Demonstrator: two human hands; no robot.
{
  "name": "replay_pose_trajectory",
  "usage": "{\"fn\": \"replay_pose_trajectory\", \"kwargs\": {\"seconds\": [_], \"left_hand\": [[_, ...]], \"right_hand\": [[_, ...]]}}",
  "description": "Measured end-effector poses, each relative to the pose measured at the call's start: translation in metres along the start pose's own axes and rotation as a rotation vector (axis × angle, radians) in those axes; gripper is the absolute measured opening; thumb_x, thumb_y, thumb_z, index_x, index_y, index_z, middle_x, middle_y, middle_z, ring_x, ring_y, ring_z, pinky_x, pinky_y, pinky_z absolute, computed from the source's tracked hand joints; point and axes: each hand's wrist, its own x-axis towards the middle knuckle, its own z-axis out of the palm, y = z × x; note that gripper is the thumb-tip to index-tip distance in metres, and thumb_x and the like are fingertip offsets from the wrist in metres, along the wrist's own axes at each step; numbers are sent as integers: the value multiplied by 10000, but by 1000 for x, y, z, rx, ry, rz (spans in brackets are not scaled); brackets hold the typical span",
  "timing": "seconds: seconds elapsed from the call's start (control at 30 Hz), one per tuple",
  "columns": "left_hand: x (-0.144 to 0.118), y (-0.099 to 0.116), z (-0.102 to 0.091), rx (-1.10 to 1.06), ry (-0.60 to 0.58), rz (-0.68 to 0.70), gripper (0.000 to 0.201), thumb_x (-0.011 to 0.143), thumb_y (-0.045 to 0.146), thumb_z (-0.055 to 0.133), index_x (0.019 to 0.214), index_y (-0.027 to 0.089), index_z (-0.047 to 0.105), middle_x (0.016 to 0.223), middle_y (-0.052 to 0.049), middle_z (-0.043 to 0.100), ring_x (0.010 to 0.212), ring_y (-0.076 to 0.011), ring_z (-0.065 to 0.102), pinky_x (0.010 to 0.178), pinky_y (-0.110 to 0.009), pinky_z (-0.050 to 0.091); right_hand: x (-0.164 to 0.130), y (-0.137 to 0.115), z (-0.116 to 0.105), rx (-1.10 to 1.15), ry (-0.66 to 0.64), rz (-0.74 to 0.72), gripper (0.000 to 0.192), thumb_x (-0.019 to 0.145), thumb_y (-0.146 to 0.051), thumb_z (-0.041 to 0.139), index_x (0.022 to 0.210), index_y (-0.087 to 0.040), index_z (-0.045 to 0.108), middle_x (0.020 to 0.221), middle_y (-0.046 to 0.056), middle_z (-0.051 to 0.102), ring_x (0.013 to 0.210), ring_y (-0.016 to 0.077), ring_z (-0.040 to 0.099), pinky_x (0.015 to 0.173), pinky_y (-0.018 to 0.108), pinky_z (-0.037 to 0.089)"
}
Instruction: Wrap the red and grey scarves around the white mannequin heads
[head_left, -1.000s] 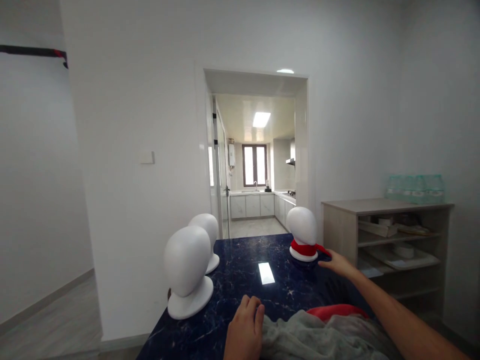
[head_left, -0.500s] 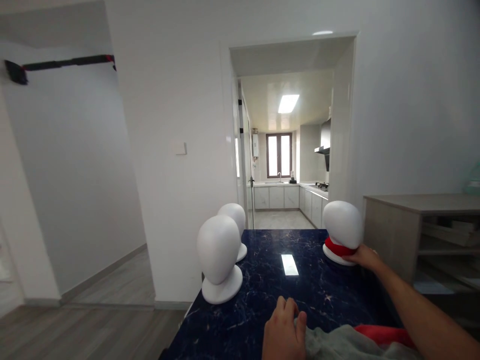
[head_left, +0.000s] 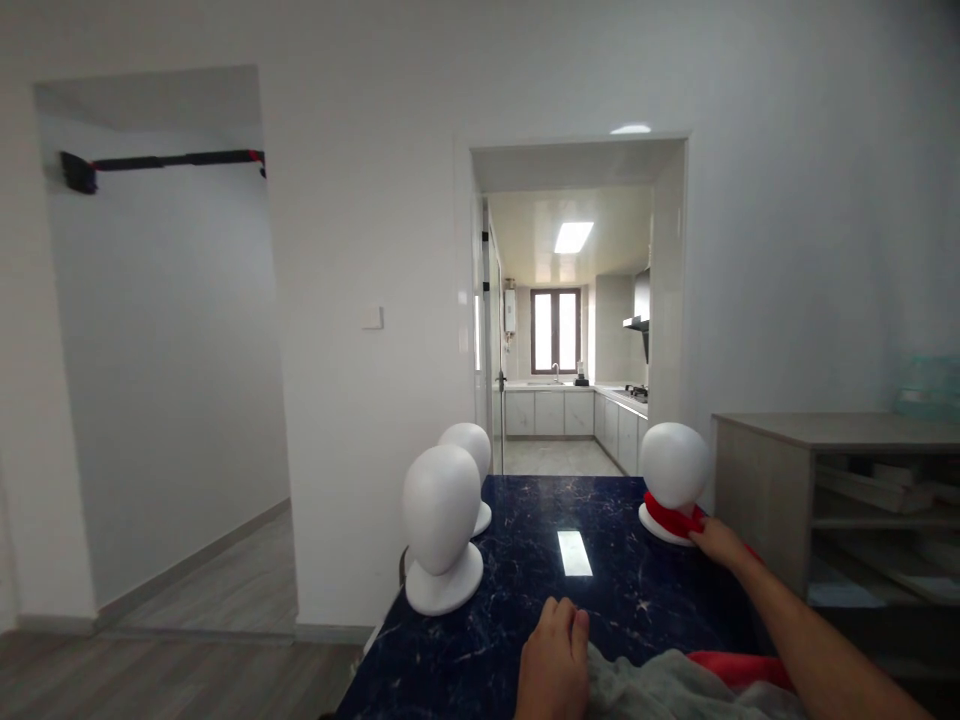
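Note:
Three white mannequin heads stand on a dark blue marble table (head_left: 525, 600). The far right head (head_left: 673, 468) wears a red scarf (head_left: 670, 517) around its neck. My right hand (head_left: 718, 543) reaches out and holds the scarf's end at the base of that head. My left hand (head_left: 553, 665) rests on the table near me, fingers curled on the edge of a grey cloth (head_left: 660, 685). A red cloth (head_left: 739, 668) lies partly under my right forearm. Two bare heads, the nearer head (head_left: 442, 528) and the farther head (head_left: 469, 470), stand at the table's left edge.
A wooden shelf unit (head_left: 847, 500) with trays stands right of the table. Beyond the table an open doorway (head_left: 574, 310) leads into a kitchen. A second opening with a black bar (head_left: 165, 160) across its top is at the left. Grey wood floor lies left of the table.
The view swung left, then tipped down slightly. My right hand stayed at the red scarf on the far right head and closed on its end. My left hand stayed on the grey cloth.

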Motion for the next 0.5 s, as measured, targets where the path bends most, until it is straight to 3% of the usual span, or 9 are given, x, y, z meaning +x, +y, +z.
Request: {"fn": "replay_pose_trajectory", "kwargs": {"seconds": [0.13,0.27,0.37,0.5], "left_hand": [[2,-3,1,-76,32,-22,406,1096,453,279,990,257,619,1084,-47,683,1009,-201,675,852,-319,438],[7,-9,0,-150,71,-38,300,1061,416,395,983,232,619,1048,-50,690,963,-194,665,857,-306,457],[13,-15,-2,-135,121,-26,230,977,356,538,1104,204,654,1162,-91,703,1106,-224,659,983,-307,465],[23,-24,-2,-91,169,-57,669,820,333,705,1448,154,560,1506,-146,601,1430,-273,521,1215,-323,351]], "right_hand": [[-12,-22,-3,52,-62,-9,47,625,-277,668,640,-236,686,683,76,731,843,326,732,805,404,505],[-35,-47,4,155,-98,-29,59,581,-279,645,613,-232,660,639,41,702,784,291,700,755,371,487],[-61,-70,20,295,-157,-64,97,579,-293,640,640,-223,668,672,34,717,790,283,696,733,355,493],[-102,-104,45,510,-299,-109,175,599,-337,680,708,-202,696,701,37,736,751,270,694,701,351,515]]}}
